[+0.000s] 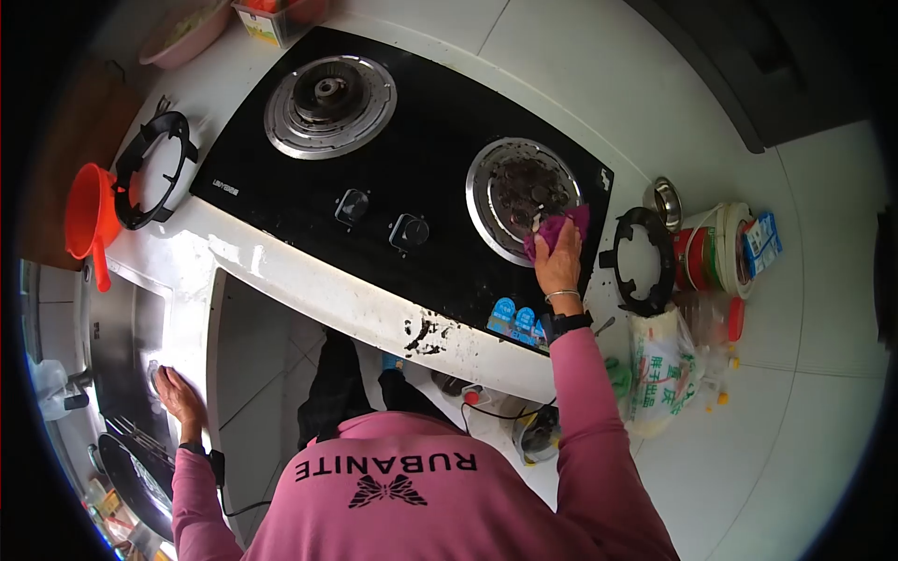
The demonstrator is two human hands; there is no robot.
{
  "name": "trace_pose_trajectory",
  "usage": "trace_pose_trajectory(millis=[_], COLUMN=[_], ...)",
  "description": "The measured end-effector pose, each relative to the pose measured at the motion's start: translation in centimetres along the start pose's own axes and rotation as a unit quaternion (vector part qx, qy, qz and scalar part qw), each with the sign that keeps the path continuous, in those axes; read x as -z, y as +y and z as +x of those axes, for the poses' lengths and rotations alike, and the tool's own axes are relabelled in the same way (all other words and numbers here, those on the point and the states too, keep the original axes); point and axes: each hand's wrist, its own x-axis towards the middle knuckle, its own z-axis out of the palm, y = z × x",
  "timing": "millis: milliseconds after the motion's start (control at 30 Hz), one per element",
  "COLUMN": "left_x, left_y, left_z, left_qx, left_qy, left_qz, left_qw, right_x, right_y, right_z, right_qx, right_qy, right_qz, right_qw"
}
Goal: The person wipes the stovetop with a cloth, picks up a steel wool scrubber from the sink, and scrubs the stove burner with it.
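Note:
My right hand (561,264) is closed on a purple cloth (572,221), pressed to the lower right rim of the right burner (510,187). Dark, crumbly grime covers that burner's middle. My left hand (178,397) lies with its fingers stretched out on the metal sink edge (150,327), at the lower left. Both burners sit in a black glass gas hob (412,122) with two knobs between them. The left burner (329,98) has its burner head in place, and dark residue marks its metal ring.
Black pan supports stand left (131,178) and right (645,252) of the hob. An orange-red dipper (92,210) is by the sink. Black flakes (427,334) dot the counter's front edge. At right are a bucket (730,248), a metal bowl (662,201) and a plastic bag (659,365).

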Motion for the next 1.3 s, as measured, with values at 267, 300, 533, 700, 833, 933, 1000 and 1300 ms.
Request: trace_pose_trajectory(millis=[267,300,533,700,833,933,1000,1300], left_x=[0.3,0.4,0.8,0.5,-0.4,-0.1,-0.2,-0.2], left_y=[0.4,0.4,1.3,0.7,-1.2,-0.9,-0.8,-0.6], left_z=[0.1,0.0,-0.1,0.1,0.4,0.8,0.7,0.4], left_qx=[0.005,0.008,0.016,0.032,0.004,0.054,0.059,0.076], left_qy=[0.01,0.004,0.015,-0.008,0.001,-0.042,-0.027,-0.042], left_qz=[0.003,-0.001,-0.036,-0.04,-0.026,-0.043,-0.039,0.001], left_qw=[1.0,1.0,0.999,0.999,1.0,0.997,0.997,0.996], right_x=[3.2,4.0,10.5,10.8,8.5,6.9,5.7,2.4], right_y=[-2.2,-2.9,-2.5,0.0,-0.2,-0.2,-0.1,1.7], right_z=[-3.2,-3.7,-0.4,2.6,4.8,7.0,7.7,7.9], right_qx=[0.021,0.075,-0.07,-0.063,-0.045,-0.034,-0.041,-0.08], right_qy=[-0.072,-0.084,-0.181,-0.157,-0.178,-0.268,-0.322,-0.375], right_qz=[0.156,0.188,0.188,0.056,0.004,-0.02,0.011,0.219], right_qw=[0.985,0.976,0.963,0.984,0.983,0.963,0.946,0.897])
